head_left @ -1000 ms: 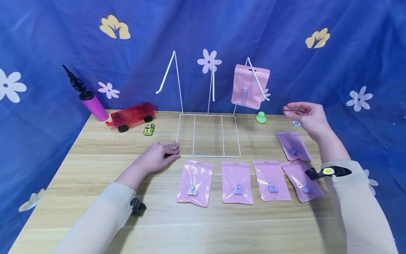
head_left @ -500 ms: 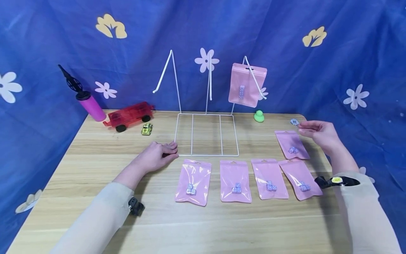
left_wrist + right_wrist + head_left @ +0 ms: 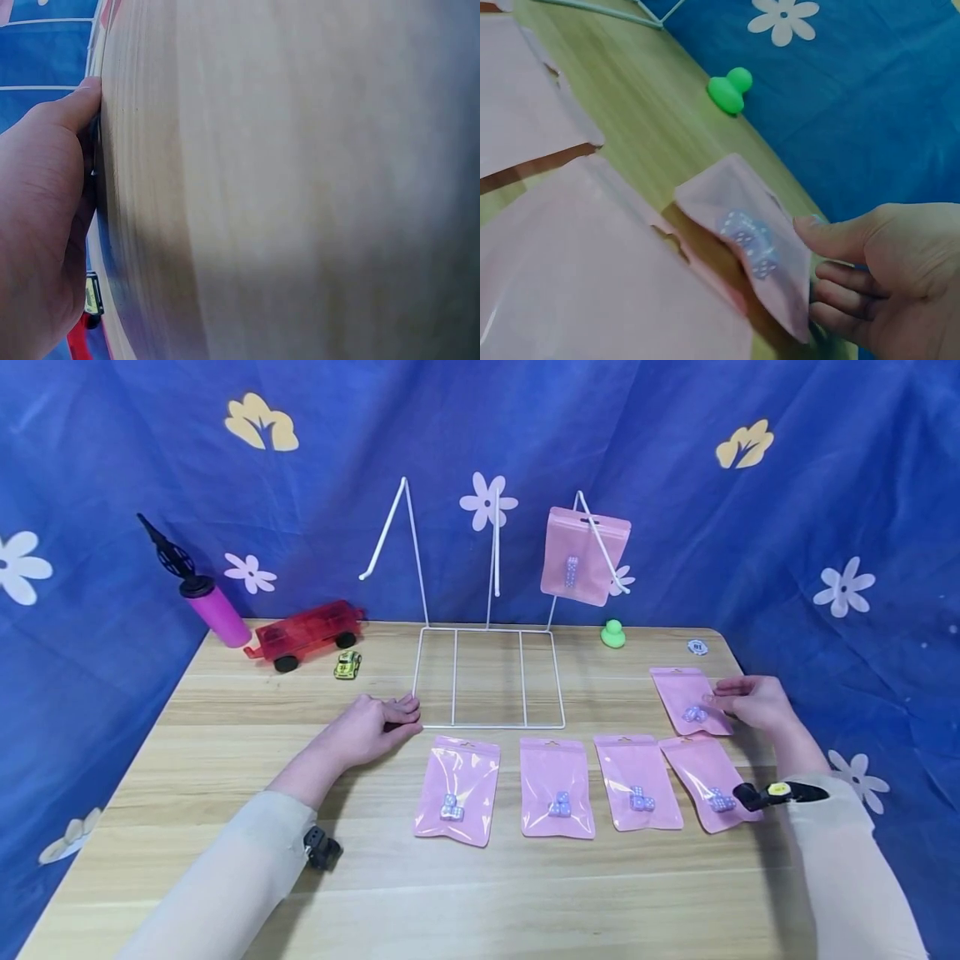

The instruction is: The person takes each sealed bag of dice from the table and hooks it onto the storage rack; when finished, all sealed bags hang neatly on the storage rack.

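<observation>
My left hand (image 3: pixel 371 727) holds the front left corner of a white wire display rack (image 3: pixel 487 727), thumb and fingers about the wire. The left wrist view shows its thumb (image 3: pixel 64 109) along the wire; the other fingers are mostly hidden. At the right, my right hand (image 3: pixel 757 703) reaches the right edge of a pink zip pouch (image 3: pixel 678 689) with dice in it. In the right wrist view the thumb touches that pouch's edge (image 3: pixel 787 255), with the fingers beside it; the pouch lies on the table. Another pink pouch (image 3: pixel 585 547) hangs from the rack's right hook.
Several pink pouches with dice (image 3: pixel 555 768) lie in a row before the rack. A green duck (image 3: pixel 613 635) and a poker chip (image 3: pixel 697 647) are at the back right. To the left stand a red toy wagon (image 3: pixel 307 631), a small yellow car (image 3: pixel 347 665) and a pink pump (image 3: pixel 217 610).
My right hand has come down from beside the hanging pouch, past the chip, to the rear right pouch. The hanging pouch sways slightly. My left hand stays at the rack corner.
</observation>
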`<state>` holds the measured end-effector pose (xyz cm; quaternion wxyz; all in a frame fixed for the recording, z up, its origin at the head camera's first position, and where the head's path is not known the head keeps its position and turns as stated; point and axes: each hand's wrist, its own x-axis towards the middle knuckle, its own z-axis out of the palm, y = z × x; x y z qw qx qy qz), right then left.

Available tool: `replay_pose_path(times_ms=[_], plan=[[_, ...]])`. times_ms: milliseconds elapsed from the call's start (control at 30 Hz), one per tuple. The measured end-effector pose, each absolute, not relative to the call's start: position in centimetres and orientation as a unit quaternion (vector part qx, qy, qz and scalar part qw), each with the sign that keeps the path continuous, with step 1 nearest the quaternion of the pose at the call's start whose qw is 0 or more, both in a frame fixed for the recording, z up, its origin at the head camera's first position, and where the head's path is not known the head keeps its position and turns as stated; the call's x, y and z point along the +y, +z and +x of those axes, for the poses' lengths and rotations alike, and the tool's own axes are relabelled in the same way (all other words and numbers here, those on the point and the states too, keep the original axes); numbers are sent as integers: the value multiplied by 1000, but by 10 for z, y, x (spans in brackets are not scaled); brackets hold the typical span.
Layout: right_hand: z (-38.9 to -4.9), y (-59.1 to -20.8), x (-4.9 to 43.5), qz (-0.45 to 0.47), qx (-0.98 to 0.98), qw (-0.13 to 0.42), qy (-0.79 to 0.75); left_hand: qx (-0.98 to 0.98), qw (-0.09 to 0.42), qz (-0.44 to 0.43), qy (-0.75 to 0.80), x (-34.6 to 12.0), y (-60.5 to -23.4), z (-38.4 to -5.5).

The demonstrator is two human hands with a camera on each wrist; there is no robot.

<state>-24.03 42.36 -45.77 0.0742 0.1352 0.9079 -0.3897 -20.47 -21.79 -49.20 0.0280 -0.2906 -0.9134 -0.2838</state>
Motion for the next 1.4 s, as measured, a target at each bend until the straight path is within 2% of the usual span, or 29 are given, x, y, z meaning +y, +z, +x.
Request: replay_pose_path(times_ms=[300,700,900,1167,1400], plan=[[-243,-467,421,209,890,82,-396,-912,29,-291,-286,-217,-491,-204],[-240,-468,428,170,892,90,-409,-911,25,-297,-285,-214,-490,-205],[-238,-460,424,182,877,88,-437,-910,27,-297,-287,-215,-491,-204],[-231,-445,418,103,843,30,-526,-912,32,-292,-285,-216,-492,-203],[-224,-428,415,78,761,11,-644,-912,35,-293,-284,-217,-492,-203]])
